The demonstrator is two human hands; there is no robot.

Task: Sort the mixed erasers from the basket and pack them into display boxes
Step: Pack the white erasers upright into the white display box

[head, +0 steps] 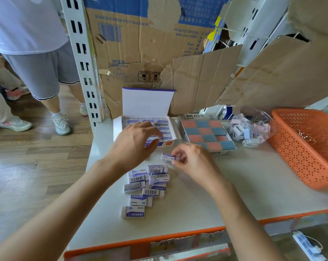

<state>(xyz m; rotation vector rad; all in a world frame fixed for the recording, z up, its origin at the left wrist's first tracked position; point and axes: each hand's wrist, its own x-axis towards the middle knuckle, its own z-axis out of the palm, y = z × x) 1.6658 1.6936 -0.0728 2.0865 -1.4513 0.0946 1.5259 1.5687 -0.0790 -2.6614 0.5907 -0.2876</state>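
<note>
Fingers (178, 155) of the right hand (194, 163) pinch one purple-labelled eraser (167, 157) in the middle of the table (234, 194). The left hand (133, 146), loosely spread, hovers over the nearly filled display box (117, 129) at the far edge. About ten loose erasers (155, 178) wait nearer the front edge, unpacked.

Torn cardboard (140, 53) propped up on the far side, with a white slotted upright (82, 59) left of it. Someone in grey shorts (42, 72) stands on the wood floor (27, 157) far left, and there's a power strip (306, 245) near right.

Bright even indoor light, soft faint shadows on the tabletop (244, 185); strong wide-angle bending at edges; basket (313, 157) possibly motion-blurred.
</note>
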